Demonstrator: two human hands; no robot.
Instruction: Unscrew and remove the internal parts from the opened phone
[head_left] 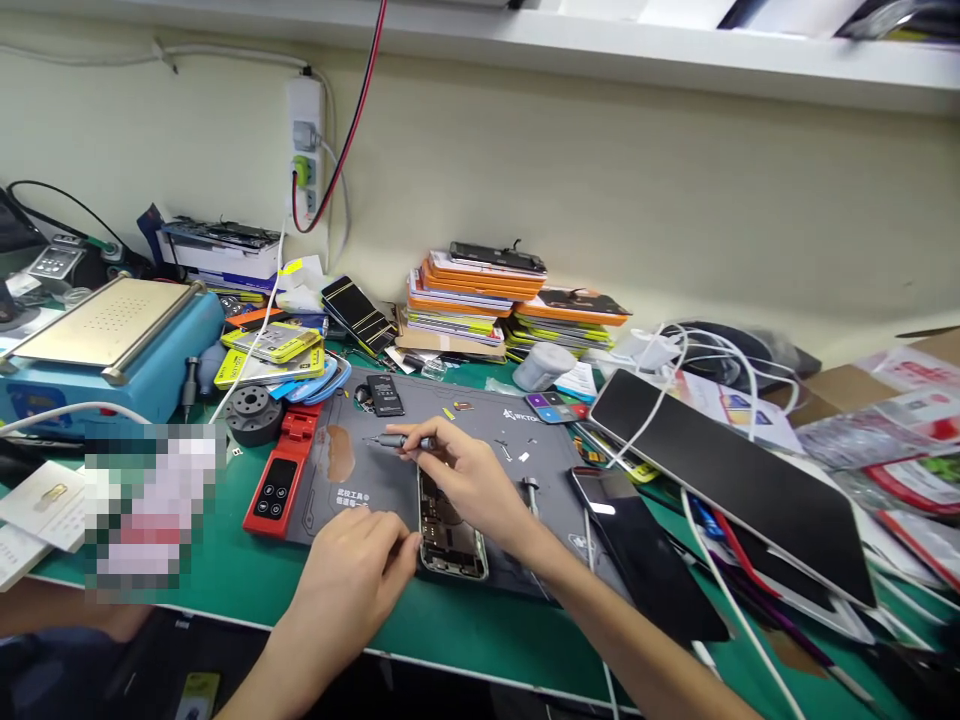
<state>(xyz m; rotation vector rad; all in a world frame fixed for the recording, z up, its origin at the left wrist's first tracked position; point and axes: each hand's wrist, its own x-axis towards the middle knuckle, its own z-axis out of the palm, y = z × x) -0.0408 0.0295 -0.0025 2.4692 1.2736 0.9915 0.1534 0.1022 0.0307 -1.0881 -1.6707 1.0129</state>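
An opened phone [450, 530] lies on its back on a dark grey repair mat [480, 420], its insides showing. My left hand [360, 570] rests against the phone's lower left edge and steadies it. My right hand [465, 470] lies over the phone's top and holds a small grey screwdriver [401, 441] that points left across the mat. A small black battery [385, 394] lies on the mat behind the hands. Several tiny screws and parts are scattered on the mat.
A red tool [281, 485] sits left of the mat, a blue heating machine [105, 340] at far left. A dark phone screen [637, 550] and a large black tablet [735, 480] lie at right among white cables. Stacked orange and yellow boxes [480, 300] stand at the back.
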